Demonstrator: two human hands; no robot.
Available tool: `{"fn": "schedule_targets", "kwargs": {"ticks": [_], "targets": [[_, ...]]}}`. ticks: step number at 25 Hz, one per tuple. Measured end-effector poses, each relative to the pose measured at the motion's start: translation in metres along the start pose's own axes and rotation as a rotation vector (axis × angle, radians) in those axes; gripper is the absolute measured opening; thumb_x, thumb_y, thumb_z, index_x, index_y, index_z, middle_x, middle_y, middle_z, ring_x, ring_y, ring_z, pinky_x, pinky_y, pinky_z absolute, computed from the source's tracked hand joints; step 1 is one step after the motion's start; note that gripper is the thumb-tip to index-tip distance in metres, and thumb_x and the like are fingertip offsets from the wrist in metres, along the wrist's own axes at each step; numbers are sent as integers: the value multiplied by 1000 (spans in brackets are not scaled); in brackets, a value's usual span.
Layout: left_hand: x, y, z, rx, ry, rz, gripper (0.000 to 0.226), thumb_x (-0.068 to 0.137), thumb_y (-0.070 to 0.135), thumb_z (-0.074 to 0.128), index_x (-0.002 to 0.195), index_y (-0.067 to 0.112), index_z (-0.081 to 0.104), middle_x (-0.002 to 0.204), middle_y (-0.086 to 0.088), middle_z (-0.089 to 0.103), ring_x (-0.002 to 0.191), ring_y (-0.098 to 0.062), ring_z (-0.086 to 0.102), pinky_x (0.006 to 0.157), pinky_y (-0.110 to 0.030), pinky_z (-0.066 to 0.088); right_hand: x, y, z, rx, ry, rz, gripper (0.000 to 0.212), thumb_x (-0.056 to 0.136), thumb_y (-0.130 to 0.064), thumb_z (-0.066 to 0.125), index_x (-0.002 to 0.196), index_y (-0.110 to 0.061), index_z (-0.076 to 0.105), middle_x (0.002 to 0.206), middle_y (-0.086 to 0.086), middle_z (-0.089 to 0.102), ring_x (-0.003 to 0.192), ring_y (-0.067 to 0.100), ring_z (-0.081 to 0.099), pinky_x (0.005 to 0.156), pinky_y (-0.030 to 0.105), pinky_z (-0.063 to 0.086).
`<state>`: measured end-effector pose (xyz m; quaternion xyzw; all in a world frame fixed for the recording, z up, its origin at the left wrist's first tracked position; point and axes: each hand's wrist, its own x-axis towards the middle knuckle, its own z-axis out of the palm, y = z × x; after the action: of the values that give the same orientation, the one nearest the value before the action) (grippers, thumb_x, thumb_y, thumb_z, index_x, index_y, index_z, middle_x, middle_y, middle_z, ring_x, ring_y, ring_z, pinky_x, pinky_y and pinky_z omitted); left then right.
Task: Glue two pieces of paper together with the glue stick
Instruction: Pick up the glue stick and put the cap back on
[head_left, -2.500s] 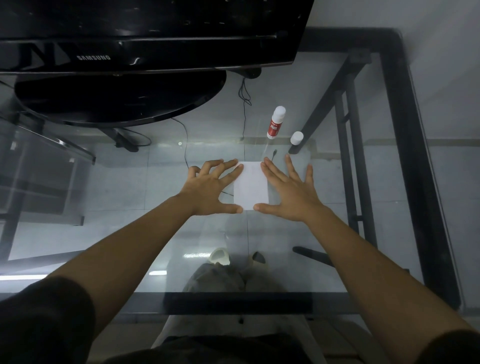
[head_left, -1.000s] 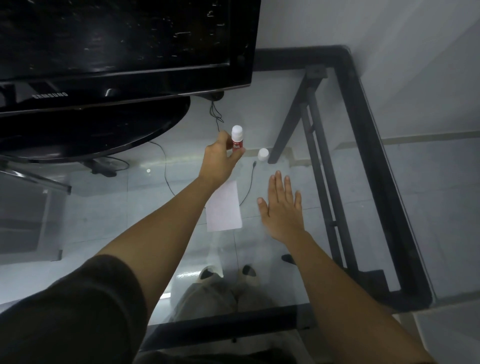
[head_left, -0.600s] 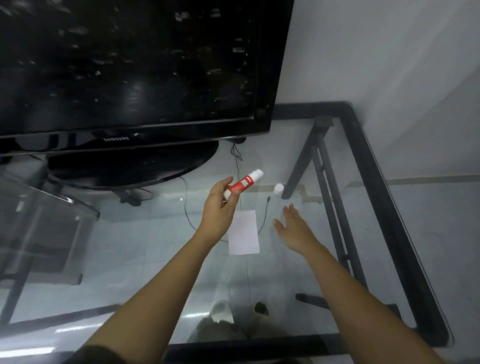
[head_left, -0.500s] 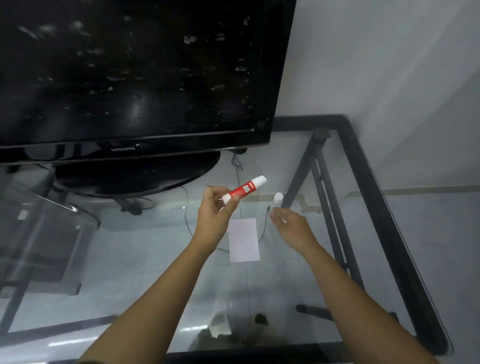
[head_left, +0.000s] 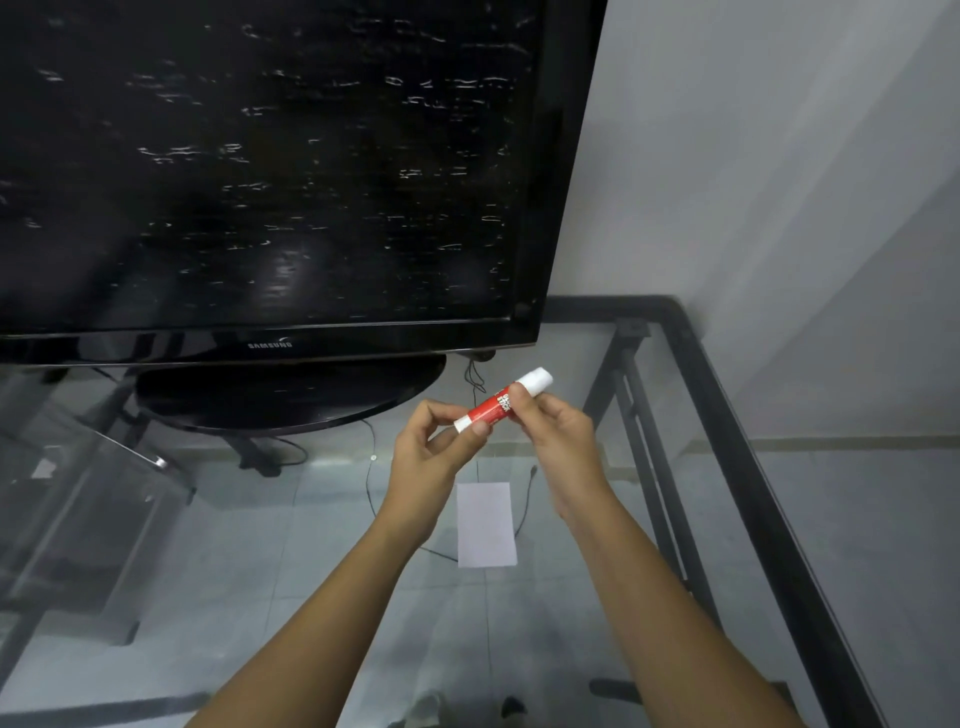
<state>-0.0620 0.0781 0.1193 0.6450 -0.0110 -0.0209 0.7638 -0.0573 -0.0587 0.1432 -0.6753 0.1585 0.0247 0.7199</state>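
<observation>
The red and white glue stick (head_left: 490, 408) is held tilted above the glass table, between both hands. My left hand (head_left: 428, 465) pinches its lower white end. My right hand (head_left: 560, 435) grips the upper part, just below the white top end (head_left: 538, 379). I cannot tell whether that white end is the cap. A white rectangle of paper (head_left: 486, 525) lies flat on the glass below the hands, untouched. Only one sheet outline shows.
A large black television (head_left: 260, 182) on an oval base (head_left: 291, 397) stands at the back left of the glass table. The table's black metal frame (head_left: 727, 426) runs along the right. A thin cable (head_left: 523, 512) shows by the paper. A grey wall rises at the right.
My left hand lifted the glue stick off the table. My right hand picked up the loose white cap and came onto the stick's upper end. The camera tilted upward.
</observation>
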Motion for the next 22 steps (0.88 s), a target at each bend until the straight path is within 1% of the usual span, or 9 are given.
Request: {"fn": "schedule_targets", "kwargs": {"ticks": [2, 5, 7, 9, 11, 13, 15, 19, 22], "targets": [[4, 3, 2, -114, -7, -108, 21, 76, 33, 69, 82, 15, 61, 82, -3, 68, 80, -19, 70, 70, -21, 54, 2, -3, -4, 24, -11, -25, 29, 81, -40, 64, 95, -16, 70, 91, -1, 72, 86, 2, 65, 61, 3, 43], [14, 14, 2, -532, -38, -695, 27, 76, 30, 69, 88, 7, 61, 61, -8, 62, 50, -12, 63, 47, -18, 53, 3, -3, -9, 63, -49, -32, 27, 81, -37, 65, 96, -15, 70, 88, -5, 72, 82, -4, 65, 60, -1, 40], [18, 18, 1, -581, -65, -918, 30, 84, 31, 61, 97, 5, 55, 52, -8, 57, 37, -10, 53, 36, -17, 48, 3, 1, -10, 50, -49, -25, 30, 80, -39, 65, 99, -15, 69, 90, -4, 72, 84, -2, 66, 60, 0, 41], [16, 17, -1, -381, -101, -779, 35, 87, 41, 56, 102, 9, 52, 54, -4, 57, 42, -10, 53, 42, -18, 49, 3, 4, -10, 69, -19, -20, 27, 80, -38, 66, 96, -17, 70, 93, -2, 72, 88, 4, 66, 63, 3, 45], [11, 16, 2, -79, -121, -423, 42, 81, 47, 59, 105, 14, 51, 60, 3, 58, 54, -8, 53, 54, -18, 49, 4, 3, -10, 112, 27, -19, 19, 79, -37, 66, 90, -23, 69, 92, -3, 72, 90, 8, 67, 66, 8, 48], [6, 14, 6, 115, -117, -173, 37, 83, 49, 54, 98, 16, 52, 57, 7, 53, 53, -6, 47, 54, -16, 44, 4, -1, -8, 158, 21, -35, 22, 75, -40, 66, 90, -24, 69, 91, -4, 71, 89, 6, 67, 68, 10, 49], [9, 17, 5, 133, -74, -243, 39, 89, 51, 43, 85, 14, 54, 48, 5, 44, 43, -6, 38, 44, -15, 38, 5, -5, -6, 163, -19, -59, 29, 69, -44, 67, 90, -25, 69, 90, -5, 72, 90, 4, 67, 70, 10, 50], [13, 36, 1, -283, -159, -840, 54, 91, 53, 39, 58, 13, 51, 37, 4, 35, 30, -7, 29, 30, -16, 29, 6, -7, -4, 107, -63, -85, 21, 73, -42, 67, 90, -29, 69, 90, -7, 72, 90, 5, 67, 75, 13, 51], [12, 33, -1, -195, -153, -581, 38, 88, 49, 47, 90, 12, 57, 54, 0, 55, 48, -10, 49, 48, -19, 46, 6, -7, -4, 125, -39, -82, 23, 76, -40, 66, 93, -25, 68, 93, -4, 72, 91, 6, 67, 74, 12, 50]]}}
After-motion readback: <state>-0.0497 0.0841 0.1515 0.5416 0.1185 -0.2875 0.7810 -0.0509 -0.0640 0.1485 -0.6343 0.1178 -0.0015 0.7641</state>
